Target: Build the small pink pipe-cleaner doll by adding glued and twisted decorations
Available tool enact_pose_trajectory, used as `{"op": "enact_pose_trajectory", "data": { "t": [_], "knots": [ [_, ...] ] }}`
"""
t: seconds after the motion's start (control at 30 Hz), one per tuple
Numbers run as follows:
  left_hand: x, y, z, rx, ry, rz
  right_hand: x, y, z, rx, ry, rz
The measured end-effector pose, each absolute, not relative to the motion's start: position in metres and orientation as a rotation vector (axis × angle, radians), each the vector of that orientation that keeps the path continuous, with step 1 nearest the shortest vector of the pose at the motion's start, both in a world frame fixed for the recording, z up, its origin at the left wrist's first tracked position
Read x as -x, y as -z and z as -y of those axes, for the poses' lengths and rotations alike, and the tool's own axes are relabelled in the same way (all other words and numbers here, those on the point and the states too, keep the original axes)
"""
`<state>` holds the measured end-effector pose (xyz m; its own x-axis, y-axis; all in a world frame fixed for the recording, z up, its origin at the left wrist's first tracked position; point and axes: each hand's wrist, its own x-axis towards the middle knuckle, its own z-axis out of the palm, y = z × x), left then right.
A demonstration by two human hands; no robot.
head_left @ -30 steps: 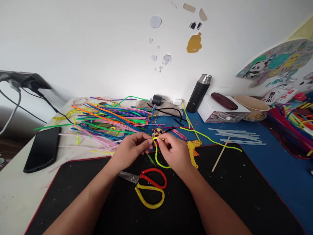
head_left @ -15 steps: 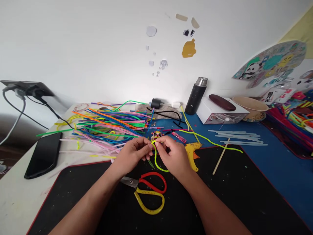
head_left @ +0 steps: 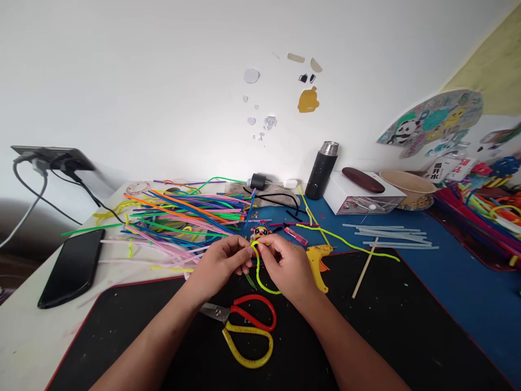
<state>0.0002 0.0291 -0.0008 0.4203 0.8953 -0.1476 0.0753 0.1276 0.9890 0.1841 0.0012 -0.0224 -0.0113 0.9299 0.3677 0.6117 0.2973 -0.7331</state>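
Observation:
A neon yellow-green pipe cleaner (head_left: 260, 277) is pinched between my two hands over the black mat (head_left: 134, 331). My left hand (head_left: 228, 260) grips it near one end with thumb and forefinger. Close beside it, my right hand (head_left: 287, 266) pinches the same strand, which loops down below the fingers. Just past the fingertips is a small colourful figure (head_left: 259, 231), partly hidden by my hands. Scissors (head_left: 248, 331) with one red and one yellow handle lie below my hands. To the right of my right hand rests a yellow glue gun (head_left: 319, 263).
Many coloured pipe cleaners (head_left: 191, 212) are heaped at the left, near a black phone (head_left: 71, 269). A black flask (head_left: 321, 171), a white box (head_left: 362, 201) and a bowl (head_left: 409, 184) stand along the wall. Glue sticks (head_left: 394, 233) and a wooden stick (head_left: 365, 267) lie right.
The whole scene sits slightly lower in view as the camera has tilted up. Both hands keep their pinch on the pipe cleaner, with little visible finger movement.

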Motion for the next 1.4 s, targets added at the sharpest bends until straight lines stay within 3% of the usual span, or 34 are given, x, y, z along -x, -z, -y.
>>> {"op": "enact_pose_trajectory", "data": {
  "t": [0.3,1.0,1.4],
  "knots": [
    [-0.003,0.006,-0.027,-1.322,-0.756,-0.962,-0.181,0.025,0.0,1.425,-0.36,1.679],
    [-0.001,0.005,-0.029,-1.29,-0.847,-0.993,-0.178,0.023,0.001,1.347,-0.615,1.598],
    [0.002,0.001,-0.03,-1.282,-0.864,-0.982,-0.18,0.011,-0.002,1.194,-1.273,1.269]
  ]
}}
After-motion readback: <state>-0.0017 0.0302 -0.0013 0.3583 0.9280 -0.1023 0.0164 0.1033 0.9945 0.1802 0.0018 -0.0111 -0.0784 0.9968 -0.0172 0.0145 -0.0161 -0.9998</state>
